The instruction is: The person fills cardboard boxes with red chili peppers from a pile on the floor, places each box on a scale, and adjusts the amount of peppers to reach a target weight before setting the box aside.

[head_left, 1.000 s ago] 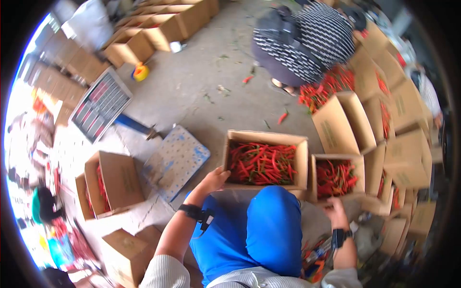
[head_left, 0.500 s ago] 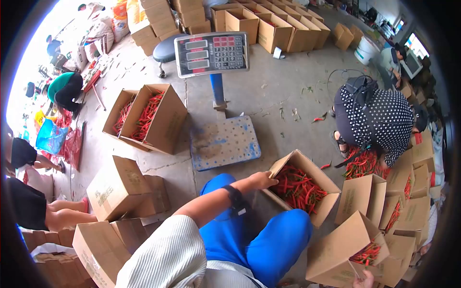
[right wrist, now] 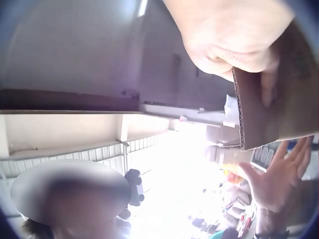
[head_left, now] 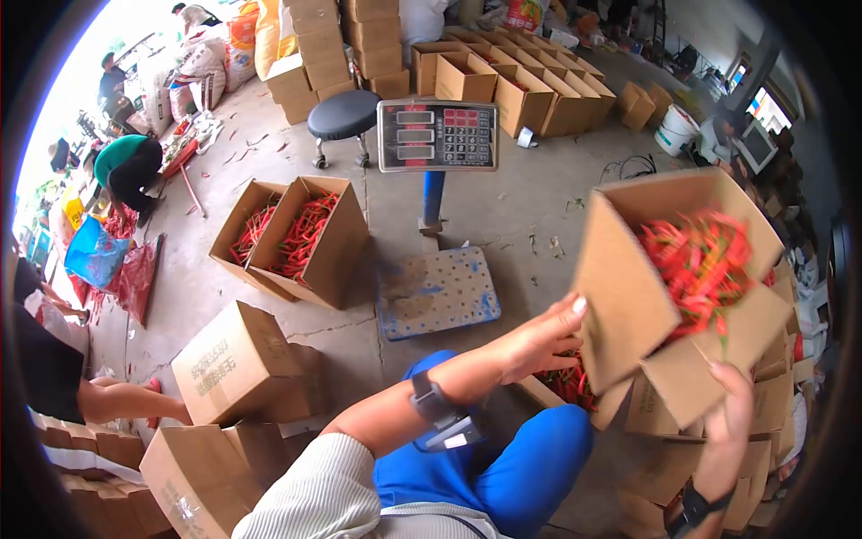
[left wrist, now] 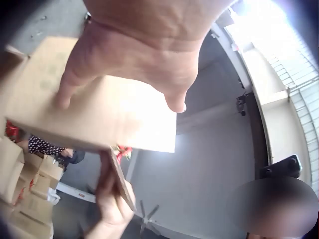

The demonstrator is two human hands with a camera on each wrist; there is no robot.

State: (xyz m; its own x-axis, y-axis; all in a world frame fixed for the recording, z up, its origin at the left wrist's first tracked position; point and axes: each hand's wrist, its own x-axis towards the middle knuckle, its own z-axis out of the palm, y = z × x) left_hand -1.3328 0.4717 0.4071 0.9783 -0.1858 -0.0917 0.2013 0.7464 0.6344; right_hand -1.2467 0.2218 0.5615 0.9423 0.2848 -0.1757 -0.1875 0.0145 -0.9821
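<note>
A tilted cardboard box [head_left: 628, 296] of red chili peppers [head_left: 700, 260] is raised at the right in the head view. My right hand [head_left: 732, 400] grips its flap, thumb on one face; the flap also shows in the right wrist view [right wrist: 274, 109]. Fingers spread, my left hand [head_left: 543, 340] reaches up beside the box's left wall, and in the left wrist view its fingers overlap the cardboard [left wrist: 114, 109]. Beneath, a second box holds more chili peppers [head_left: 570, 384], partly hidden by the left hand and the raised box.
A platform scale [head_left: 437, 292] stands ahead, its display [head_left: 437, 135] on a post. To its left are two boxes of chilies [head_left: 310, 238], with closed cartons [head_left: 233, 364] nearer me. A stool [head_left: 344, 115] and rows of open boxes [head_left: 525, 94] stand farther back. Other people are at the left.
My right hand has lifted the smaller-looking right box of chilies up and leftward by its flap. My left hand has let go of the other box's edge and moved to the raised one.
</note>
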